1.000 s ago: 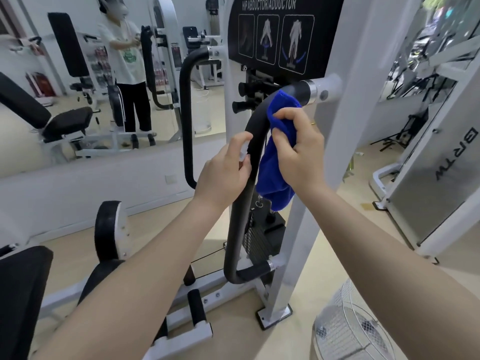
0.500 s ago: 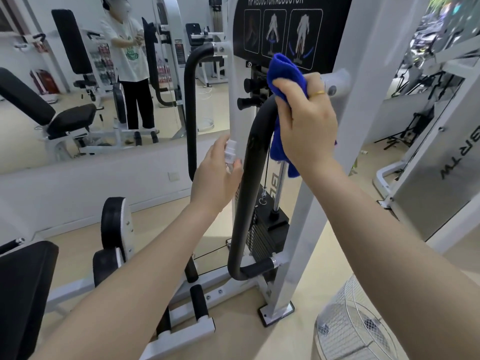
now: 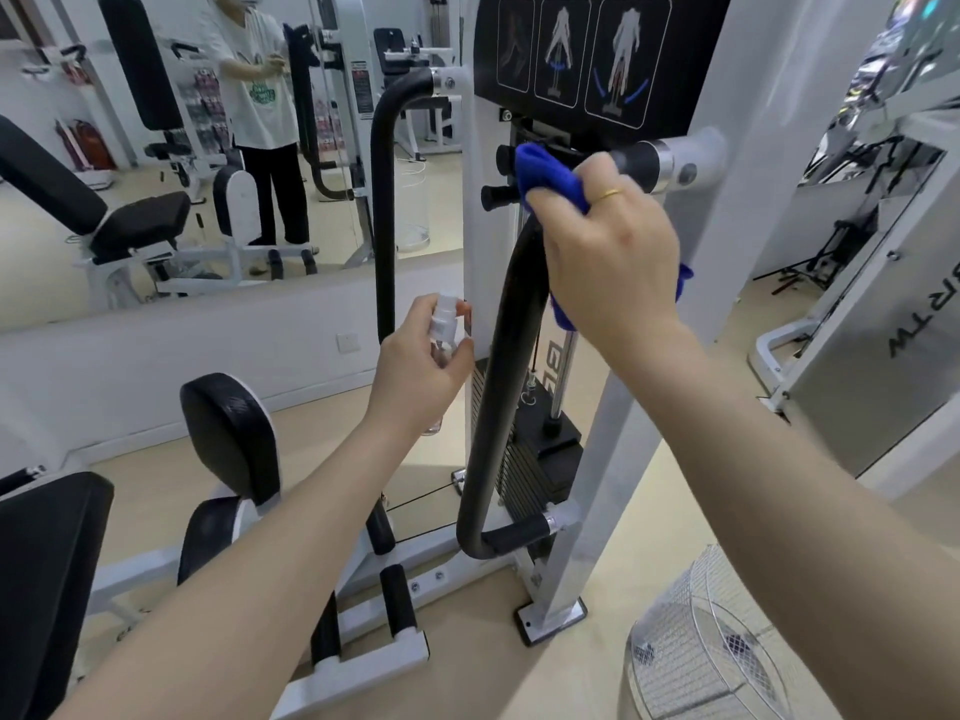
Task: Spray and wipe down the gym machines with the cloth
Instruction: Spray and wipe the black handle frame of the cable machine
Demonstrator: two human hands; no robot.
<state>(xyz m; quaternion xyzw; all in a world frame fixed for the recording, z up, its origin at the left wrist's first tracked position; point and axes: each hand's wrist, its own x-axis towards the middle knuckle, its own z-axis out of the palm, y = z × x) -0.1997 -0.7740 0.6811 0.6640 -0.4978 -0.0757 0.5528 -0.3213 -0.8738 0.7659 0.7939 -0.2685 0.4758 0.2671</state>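
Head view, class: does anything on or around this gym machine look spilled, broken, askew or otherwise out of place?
Nothing stands out. The right hand presses the blue cloth on the black padded bar, the left hand holds a small clear spray bottle, and the floor looks dry.

A single wide-angle view from a camera worn on a person's head, looking forward and slightly down along both bare forearms. It sits close to a white gym machine (image 3: 613,459), whose black curved handle (image 3: 498,387) fills the centre. Straight lines bend toward the edges. A wall mirror (image 3: 156,148) lies at upper left, floor (image 3: 467,667) and a wire fan (image 3: 727,646) at the bottom.
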